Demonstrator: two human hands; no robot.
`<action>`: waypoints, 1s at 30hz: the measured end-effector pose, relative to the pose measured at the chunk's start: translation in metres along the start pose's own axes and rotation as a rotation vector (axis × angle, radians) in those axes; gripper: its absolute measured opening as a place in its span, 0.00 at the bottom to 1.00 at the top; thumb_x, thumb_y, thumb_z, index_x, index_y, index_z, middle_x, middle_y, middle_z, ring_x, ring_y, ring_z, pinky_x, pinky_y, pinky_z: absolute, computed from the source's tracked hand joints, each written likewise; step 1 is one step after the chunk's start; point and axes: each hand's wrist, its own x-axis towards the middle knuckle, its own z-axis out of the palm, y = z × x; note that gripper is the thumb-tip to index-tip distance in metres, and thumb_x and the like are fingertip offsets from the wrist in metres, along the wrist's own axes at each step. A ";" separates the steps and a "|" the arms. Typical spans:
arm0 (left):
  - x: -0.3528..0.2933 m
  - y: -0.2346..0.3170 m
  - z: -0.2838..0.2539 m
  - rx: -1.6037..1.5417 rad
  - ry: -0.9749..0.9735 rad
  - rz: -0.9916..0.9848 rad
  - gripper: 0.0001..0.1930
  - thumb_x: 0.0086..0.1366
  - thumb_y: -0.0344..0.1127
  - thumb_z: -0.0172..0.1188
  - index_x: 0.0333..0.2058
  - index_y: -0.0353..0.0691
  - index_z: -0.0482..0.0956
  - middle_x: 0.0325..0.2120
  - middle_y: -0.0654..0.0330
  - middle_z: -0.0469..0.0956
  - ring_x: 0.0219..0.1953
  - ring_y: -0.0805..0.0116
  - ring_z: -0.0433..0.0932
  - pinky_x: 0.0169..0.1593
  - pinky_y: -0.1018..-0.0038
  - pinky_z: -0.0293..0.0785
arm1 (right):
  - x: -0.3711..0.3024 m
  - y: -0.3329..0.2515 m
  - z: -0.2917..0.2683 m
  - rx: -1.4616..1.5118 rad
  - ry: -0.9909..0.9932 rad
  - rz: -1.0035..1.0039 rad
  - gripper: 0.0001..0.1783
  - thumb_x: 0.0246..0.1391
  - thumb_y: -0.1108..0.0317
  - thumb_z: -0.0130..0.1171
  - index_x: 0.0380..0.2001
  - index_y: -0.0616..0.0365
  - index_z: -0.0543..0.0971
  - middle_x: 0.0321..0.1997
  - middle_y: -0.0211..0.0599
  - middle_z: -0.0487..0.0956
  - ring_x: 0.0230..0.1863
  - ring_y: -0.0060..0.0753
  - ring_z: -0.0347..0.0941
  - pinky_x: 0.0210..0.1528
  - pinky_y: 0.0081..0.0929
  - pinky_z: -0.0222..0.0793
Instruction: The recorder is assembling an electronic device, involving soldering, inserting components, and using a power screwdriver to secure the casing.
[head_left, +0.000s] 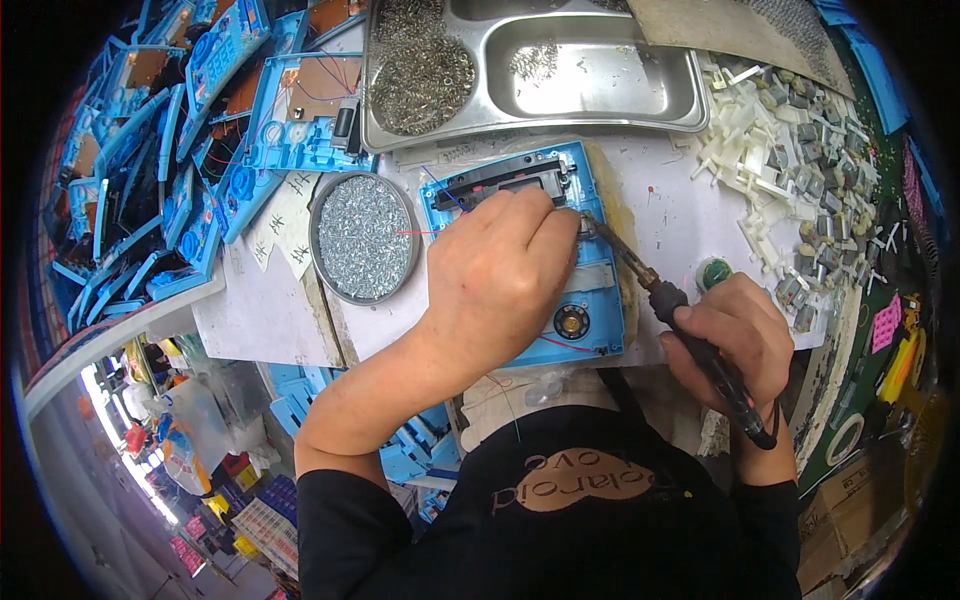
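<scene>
The open blue casing [604, 328] lies on the bench below the left hand [500, 272], its fingers curled; whether they pinch anything cannot be told. The right hand [748, 335] grips the soldering iron [668, 298], tip at the casing's right side. Speaker [572, 321] is seated; soldering appears under way, closing apparently outstanding

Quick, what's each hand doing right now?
Left hand: curled over the blue casing; its grip is hidden.
Right hand: closed, holding the soldering iron.
</scene>
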 end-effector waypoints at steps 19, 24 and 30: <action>0.001 0.000 -0.003 0.000 -0.013 0.003 0.10 0.51 0.22 0.70 0.33 0.38 0.83 0.27 0.59 0.78 0.28 0.60 0.80 0.31 0.68 0.76 | 0.002 -0.003 -0.009 -0.022 0.015 0.009 0.22 0.40 0.79 0.76 0.41 0.55 0.81 0.26 0.33 0.77 0.24 0.33 0.74 0.25 0.27 0.67; 0.000 -0.002 -0.002 0.004 -0.003 0.014 0.10 0.52 0.23 0.71 0.34 0.38 0.84 0.28 0.60 0.79 0.28 0.61 0.80 0.31 0.69 0.76 | -0.001 -0.001 -0.009 -0.026 0.012 0.015 0.21 0.41 0.78 0.75 0.41 0.56 0.80 0.26 0.34 0.77 0.24 0.34 0.73 0.25 0.28 0.67; -0.002 -0.001 -0.002 0.026 0.010 0.021 0.10 0.52 0.24 0.71 0.35 0.38 0.85 0.29 0.60 0.80 0.29 0.62 0.81 0.31 0.70 0.77 | -0.003 -0.001 -0.009 -0.027 0.012 0.022 0.21 0.42 0.77 0.74 0.42 0.56 0.79 0.26 0.35 0.77 0.24 0.36 0.73 0.26 0.30 0.67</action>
